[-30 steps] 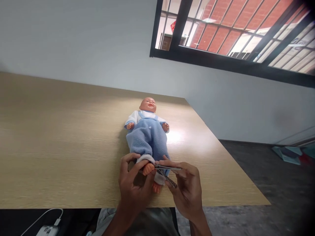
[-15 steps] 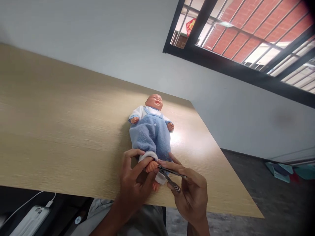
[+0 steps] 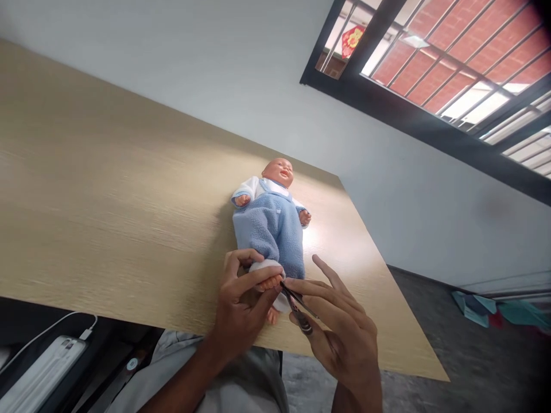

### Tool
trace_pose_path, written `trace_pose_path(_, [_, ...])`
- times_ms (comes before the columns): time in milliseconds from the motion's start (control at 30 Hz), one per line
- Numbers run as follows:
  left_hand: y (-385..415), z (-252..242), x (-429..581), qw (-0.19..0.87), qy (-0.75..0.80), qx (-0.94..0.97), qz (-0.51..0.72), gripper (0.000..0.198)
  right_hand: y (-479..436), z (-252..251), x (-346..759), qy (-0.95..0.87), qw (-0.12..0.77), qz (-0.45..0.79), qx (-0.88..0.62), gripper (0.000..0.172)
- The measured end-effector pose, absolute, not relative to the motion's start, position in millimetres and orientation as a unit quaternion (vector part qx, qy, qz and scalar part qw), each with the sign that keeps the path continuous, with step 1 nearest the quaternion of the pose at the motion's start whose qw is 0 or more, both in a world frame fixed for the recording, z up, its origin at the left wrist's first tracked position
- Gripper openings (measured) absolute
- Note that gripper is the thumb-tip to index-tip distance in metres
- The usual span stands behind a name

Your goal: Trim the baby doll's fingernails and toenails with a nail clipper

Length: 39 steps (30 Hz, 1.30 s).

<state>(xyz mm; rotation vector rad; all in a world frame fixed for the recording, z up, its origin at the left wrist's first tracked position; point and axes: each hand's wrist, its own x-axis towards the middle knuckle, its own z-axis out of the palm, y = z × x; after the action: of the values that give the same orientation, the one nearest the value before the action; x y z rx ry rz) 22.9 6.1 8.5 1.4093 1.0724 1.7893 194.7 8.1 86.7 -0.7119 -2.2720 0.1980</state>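
Observation:
A baby doll (image 3: 271, 223) in blue overalls and a white top lies on its back on the wooden table (image 3: 107, 189), head toward the wall. My left hand (image 3: 241, 307) is closed around one of its feet (image 3: 270, 283), thumb below and fingers above, next to the white trouser cuff. The doll's other foot (image 3: 272, 315) pokes out lower down, partly covered. A metal nail clipper (image 3: 302, 318) sits between the thumb and fingers of my right hand (image 3: 344, 330). Its jaw end is against or very near the held foot's toes; exact contact cannot be made out.
Behind the table rises a pale wall (image 3: 193, 74) with a barred window (image 3: 451, 63). A white power bank (image 3: 47, 373) with a cable is at the lower left, below the table edge. Teal and red items (image 3: 495, 310) lie on the floor at right.
The whole view has shifted a little. My right hand has turned, with one finger now lifted away, and the clipper points more steeply. My left hand still grips the foot.

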Motion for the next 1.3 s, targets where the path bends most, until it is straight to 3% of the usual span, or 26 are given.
trace_pose_path(267, [8.3,9.1,22.5,0.309,0.402,0.531,0.679,0.019,9.3,105.2,187.7,-0.917,0.330,0.003,-0.226,0.023])
trace_pose_path(500, [7.4,9.0,23.0,0.302,0.395,0.534,0.683,0.018,5.8,107.9,183.2,-0.929,0.294,-0.049,-0.219,0.019])
trace_pose_path(667, [8.6,10.7,24.3,0.288,0.399,0.530,0.691,0.018,5.4,95.9,183.0,-0.913,0.344,-0.044,-0.216,0.019])
trace_pose_path(800, [7.0,10.7,24.3,0.286,0.397,0.522,0.699,0.021,5.0,75.5,185.3,-0.883,0.412,-0.005,-0.223,0.041])
trace_pose_path(900, [4.9,9.7,23.6,0.289,0.394,0.517,0.702,0.019,3.8,64.4,184.4,-0.880,0.423,0.014,-0.215,0.047])
trace_pose_path(1300, [5.6,6.2,25.0,0.291,0.384,0.513,0.710,0.021,0.3,61.6,176.4,-0.869,0.434,-0.062,-0.231,0.026])
